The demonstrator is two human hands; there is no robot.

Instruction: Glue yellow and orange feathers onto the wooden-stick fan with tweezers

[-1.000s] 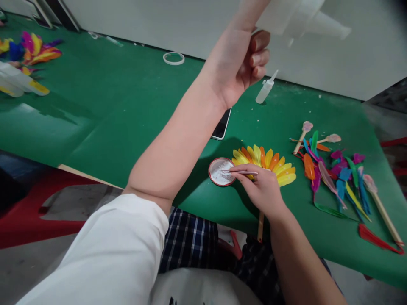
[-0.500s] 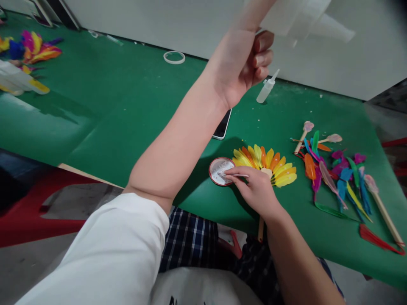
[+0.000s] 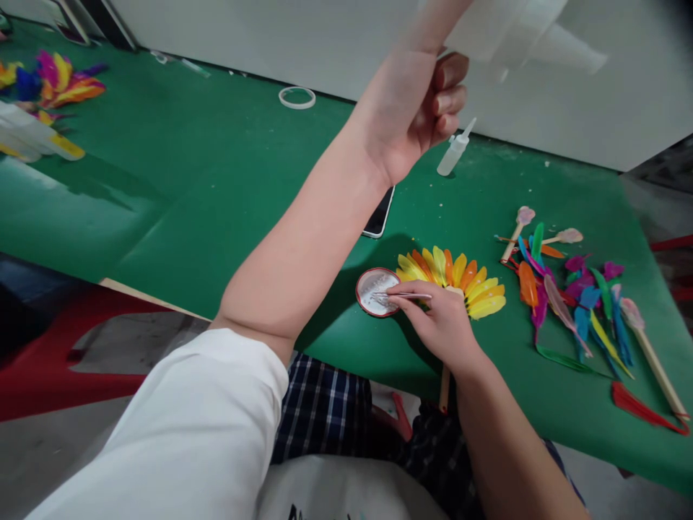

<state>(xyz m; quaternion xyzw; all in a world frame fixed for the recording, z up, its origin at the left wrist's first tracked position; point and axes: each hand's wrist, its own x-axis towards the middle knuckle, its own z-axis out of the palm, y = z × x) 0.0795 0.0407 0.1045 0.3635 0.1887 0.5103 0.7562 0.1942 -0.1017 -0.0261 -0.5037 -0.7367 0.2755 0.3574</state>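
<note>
My right hand (image 3: 441,318) is closed on a pair of metal tweezers (image 3: 411,295). Their tips reach into a small red-rimmed bowl (image 3: 357,292) of white paste. Right beside the bowl, partly under my hand, lies a fan of yellow and orange feathers (image 3: 481,292) with a wooden stick (image 3: 445,390) below it. My left hand (image 3: 447,94) is raised close to the camera, over the table's back edge. Its fingers are curled in, and whether anything is inside them is hidden. A blurred, translucent white shape (image 3: 520,36) shows beside it.
On the green table (image 3: 243,173), a small glue bottle (image 3: 455,152) stands near the wall. A phone (image 3: 380,217) is half hidden by my left forearm. Colourful feather pieces (image 3: 585,296) and sticks lie at right, with more feathers (image 3: 68,79) far left. A tape ring (image 3: 297,98) lies at the back.
My right hand and the tweezers have shifted slightly to the right, with the tips still in the bowl. My left arm has barely moved.
</note>
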